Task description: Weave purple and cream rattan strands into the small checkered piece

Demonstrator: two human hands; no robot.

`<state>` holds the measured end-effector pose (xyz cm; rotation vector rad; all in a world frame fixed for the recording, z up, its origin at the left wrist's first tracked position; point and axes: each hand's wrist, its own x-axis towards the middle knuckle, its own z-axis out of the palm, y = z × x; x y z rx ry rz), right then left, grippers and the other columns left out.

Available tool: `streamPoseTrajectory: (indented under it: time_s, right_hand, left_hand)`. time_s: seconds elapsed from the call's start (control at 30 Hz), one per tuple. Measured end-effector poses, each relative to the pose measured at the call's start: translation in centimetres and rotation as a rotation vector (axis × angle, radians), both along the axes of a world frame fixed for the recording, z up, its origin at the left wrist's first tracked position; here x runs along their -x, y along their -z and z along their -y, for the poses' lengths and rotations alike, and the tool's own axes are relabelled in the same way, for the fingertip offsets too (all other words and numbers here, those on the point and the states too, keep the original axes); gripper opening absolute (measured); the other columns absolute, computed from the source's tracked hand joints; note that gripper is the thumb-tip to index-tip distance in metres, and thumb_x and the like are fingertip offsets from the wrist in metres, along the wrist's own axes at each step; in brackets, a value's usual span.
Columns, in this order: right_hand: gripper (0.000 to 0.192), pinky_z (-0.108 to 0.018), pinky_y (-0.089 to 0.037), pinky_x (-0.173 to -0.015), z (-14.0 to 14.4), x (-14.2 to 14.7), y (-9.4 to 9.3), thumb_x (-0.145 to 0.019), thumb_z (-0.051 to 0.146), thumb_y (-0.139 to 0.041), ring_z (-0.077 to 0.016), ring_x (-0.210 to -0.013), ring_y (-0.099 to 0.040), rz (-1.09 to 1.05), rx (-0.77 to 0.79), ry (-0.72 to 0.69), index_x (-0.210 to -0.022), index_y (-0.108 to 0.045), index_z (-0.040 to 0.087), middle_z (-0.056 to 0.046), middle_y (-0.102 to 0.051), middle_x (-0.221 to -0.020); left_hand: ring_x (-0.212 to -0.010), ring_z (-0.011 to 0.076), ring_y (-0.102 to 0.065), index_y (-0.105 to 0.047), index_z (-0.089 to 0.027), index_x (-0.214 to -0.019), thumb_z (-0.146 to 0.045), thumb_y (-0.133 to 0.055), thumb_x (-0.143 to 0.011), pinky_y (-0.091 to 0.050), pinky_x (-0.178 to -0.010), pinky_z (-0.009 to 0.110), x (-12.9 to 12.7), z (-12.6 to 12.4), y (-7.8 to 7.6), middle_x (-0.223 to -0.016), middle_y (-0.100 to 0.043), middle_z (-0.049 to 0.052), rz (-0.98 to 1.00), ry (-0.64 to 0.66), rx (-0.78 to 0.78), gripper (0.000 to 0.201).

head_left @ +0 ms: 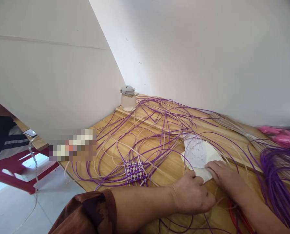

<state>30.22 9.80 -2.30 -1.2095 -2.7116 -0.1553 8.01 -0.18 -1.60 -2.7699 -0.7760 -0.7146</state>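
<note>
Far left there's a red plastic stool (18, 177) on the tiled floor, off the edge of the wooden counter (169, 169). Back in the corner against the white wall sits a small clear glass jar with a grey lid (128, 97).

Moving right, the counter is covered in long loose purple and cream plastic weaving strands (145, 130), looping all over the place. Near the front edge lies a small square woven patch in purple and white (135, 171), with strands running out of every side. Looks like the base of a basket, sitting untouched for now.

Next comes the left hand (192, 196), brown patterned sleeve pushed up the arm, resting knuckles-up on the counter with fingers curled loosely; it seems to pin down the near edge of a white sheet of paper with a printed lattice diagram (200, 154), though whether it actually grips anything can't be told. The right hand (224, 177) lies flat and open, fingers pressing on the same sheet's right corner.

So the step looks like checking or smoothing the pattern sheet. The next move probably needs the paper held flat and clear of the strands crossing it.

Far right: a thick coiled bundle of purple strands (279, 175) and some pink plastic packaging (280, 136).
</note>
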Motion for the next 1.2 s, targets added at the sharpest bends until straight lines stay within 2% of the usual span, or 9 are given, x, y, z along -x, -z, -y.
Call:
streamPoseTrajectory:
  time_s: [0.1,0.2,0.43,0.63,0.77,0.93,1.03,1.13,1.2]
  right_hand:
    - [0.030,-0.036,-0.046,-0.073,0.6,0.7,0.6,-0.095,0.026,-0.036,-0.0223,-0.079,-0.062,0.019,-0.108,0.055,-0.082,-0.062,0.018,-0.008,-0.065,-0.078]
    - [0.026,-0.034,-0.044,-0.070,1.6,0.9,0.8,-0.094,0.025,-0.039,-0.0216,-0.075,-0.061,0.007,-0.134,0.068,-0.082,-0.061,0.019,-0.007,-0.064,-0.076]
    - [0.017,-0.030,-0.043,-0.067,6.5,1.3,-0.6,-0.086,0.013,-0.045,-0.0202,-0.074,-0.060,-0.042,0.007,0.072,-0.082,-0.059,0.021,-0.006,-0.063,-0.077]
    - [0.021,-0.032,-0.043,-0.069,9.7,3.0,-1.3,-0.094,0.016,-0.042,-0.0210,-0.074,-0.060,-0.058,0.086,0.157,-0.080,-0.058,0.019,-0.005,-0.062,-0.076]
    - [0.016,-0.030,-0.045,-0.070,9.9,2.4,-2.4,-0.095,0.018,-0.044,-0.0186,-0.078,-0.061,-0.189,0.181,0.245,-0.095,-0.060,0.020,-0.004,-0.064,-0.086]
    - [0.029,-0.039,-0.045,-0.091,9.0,0.8,-2.4,-0.091,0.018,-0.054,-0.0263,-0.106,-0.058,-0.191,0.102,0.474,-0.119,-0.057,0.015,-0.011,-0.063,-0.113]
    - [0.029,-0.042,-0.041,-0.099,8.6,0.8,-1.9,-0.092,0.018,-0.053,-0.0277,-0.109,-0.055,-0.120,0.120,0.490,-0.119,-0.061,0.012,-0.011,-0.064,-0.112]
    - [0.028,-0.042,-0.040,-0.099,8.7,1.3,-2.0,-0.093,0.019,-0.051,-0.0270,-0.108,-0.054,-0.095,0.120,0.484,-0.118,-0.063,0.014,-0.011,-0.064,-0.114]
    - [0.028,-0.042,-0.041,-0.094,9.1,1.5,-2.5,-0.093,0.022,-0.053,-0.0275,-0.105,-0.055,-0.083,0.129,0.498,-0.117,-0.064,0.016,-0.010,-0.065,-0.113]
  left_hand:
    - [-0.075,0.0192,-0.054,-0.054,-0.016,-0.077,-0.016,-0.051,-0.090,-0.035,-0.068,0.036,0.0,0.0,-0.1,-0.074,-0.061,0.004,0.001,0.000,-0.002,0.013]
    - [-0.074,0.0199,-0.053,-0.053,-0.015,-0.078,-0.015,-0.045,-0.093,-0.035,-0.067,0.036,0.2,0.1,-0.3,-0.072,-0.058,0.003,0.041,-0.011,-0.018,0.016]
    - [-0.087,0.0213,-0.053,-0.053,-0.012,-0.108,-0.022,-0.039,-0.098,-0.042,-0.080,0.037,0.6,-0.2,-1.3,-0.095,-0.060,0.007,-0.006,-0.035,0.045,0.020]
    - [-0.092,0.0268,-0.053,-0.054,-0.015,-0.099,-0.021,-0.047,-0.093,-0.045,-0.087,0.044,0.4,-0.8,-0.7,-0.095,-0.061,0.007,-0.080,-0.192,0.242,0.011]
    - [-0.090,0.0270,-0.054,-0.055,-0.016,-0.097,-0.018,-0.049,-0.091,-0.050,-0.078,0.043,0.2,-1.1,-0.3,-0.097,-0.061,0.007,-0.149,-0.192,0.305,0.008]
    - [-0.093,0.0246,-0.054,-0.056,-0.016,-0.097,-0.014,-0.052,-0.090,-0.050,-0.079,0.038,0.1,-1.1,-0.3,-0.099,-0.060,0.006,-0.169,-0.151,0.355,0.008]
    - [-0.093,0.0238,-0.055,-0.058,-0.018,-0.095,-0.025,-0.051,-0.095,-0.050,-0.081,0.038,-0.1,-1.2,-0.1,-0.096,-0.061,0.005,-0.155,-0.118,0.374,0.010]
    - [-0.094,0.0238,-0.055,-0.059,-0.018,-0.095,-0.038,-0.060,-0.090,-0.049,-0.082,0.037,-0.3,-1.3,0.3,-0.096,-0.061,0.004,-0.119,-0.116,0.421,0.021]
    - [-0.093,0.0233,-0.055,-0.059,-0.018,-0.095,-0.033,-0.062,-0.089,-0.049,-0.081,0.036,-0.3,-1.3,0.7,-0.097,-0.060,0.005,-0.099,-0.146,0.442,0.016]
